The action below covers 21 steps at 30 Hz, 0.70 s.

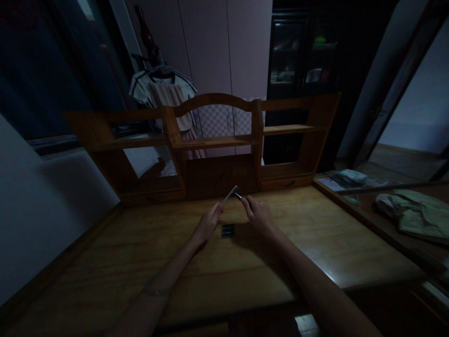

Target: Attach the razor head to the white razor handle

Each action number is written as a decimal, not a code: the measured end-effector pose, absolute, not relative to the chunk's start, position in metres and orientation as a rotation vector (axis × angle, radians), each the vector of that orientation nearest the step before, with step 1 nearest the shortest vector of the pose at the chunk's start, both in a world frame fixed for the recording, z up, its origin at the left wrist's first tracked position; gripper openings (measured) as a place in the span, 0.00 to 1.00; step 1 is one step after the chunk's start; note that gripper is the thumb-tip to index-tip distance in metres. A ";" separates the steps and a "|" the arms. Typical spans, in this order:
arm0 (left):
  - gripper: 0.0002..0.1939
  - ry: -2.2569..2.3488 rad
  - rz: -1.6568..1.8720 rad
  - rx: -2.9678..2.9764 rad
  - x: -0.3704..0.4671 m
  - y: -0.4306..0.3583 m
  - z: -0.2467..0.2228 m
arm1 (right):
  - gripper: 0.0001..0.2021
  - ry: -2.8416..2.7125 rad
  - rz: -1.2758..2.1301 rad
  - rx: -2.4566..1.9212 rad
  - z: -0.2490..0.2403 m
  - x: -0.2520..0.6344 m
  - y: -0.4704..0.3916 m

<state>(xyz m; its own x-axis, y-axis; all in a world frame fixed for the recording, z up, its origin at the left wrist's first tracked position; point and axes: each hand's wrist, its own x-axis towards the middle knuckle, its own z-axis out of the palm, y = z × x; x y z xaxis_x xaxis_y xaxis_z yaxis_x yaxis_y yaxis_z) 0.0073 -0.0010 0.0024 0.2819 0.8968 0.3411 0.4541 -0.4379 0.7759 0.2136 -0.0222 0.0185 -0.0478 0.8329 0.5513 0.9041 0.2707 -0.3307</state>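
Above the wooden desk [157, 262], my left hand [209, 222] is closed on a thin pale stick [227, 197] that slants up to the right. My right hand [257, 213] grips a small dark-handled tool [238, 195] with a short head, like a razor. The tool's head meets or overlaps the upper end of the stick; whether they touch is too small to tell. Between my wrists, several small black pieces [228, 230] lie side by side on the desk.
A wooden shelf unit [213, 142] stands along the desk's back edge. Clothes on hangers [164, 91] hang behind it, before a pale wardrobe [210, 47]. To the right are a folded light green cloth [421, 213] and plastic packets [352, 176]. A white wall [45, 210] borders the left.
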 end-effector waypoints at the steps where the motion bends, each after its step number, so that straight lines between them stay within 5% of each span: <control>1: 0.22 1.214 1.062 2.012 0.007 -0.001 0.003 | 0.20 -1.875 -0.137 -1.567 0.018 0.213 -0.022; 21: 0.21 1.199 1.076 2.044 0.007 0.001 -0.001 | 0.21 -1.859 -0.105 -1.535 0.019 0.213 -0.024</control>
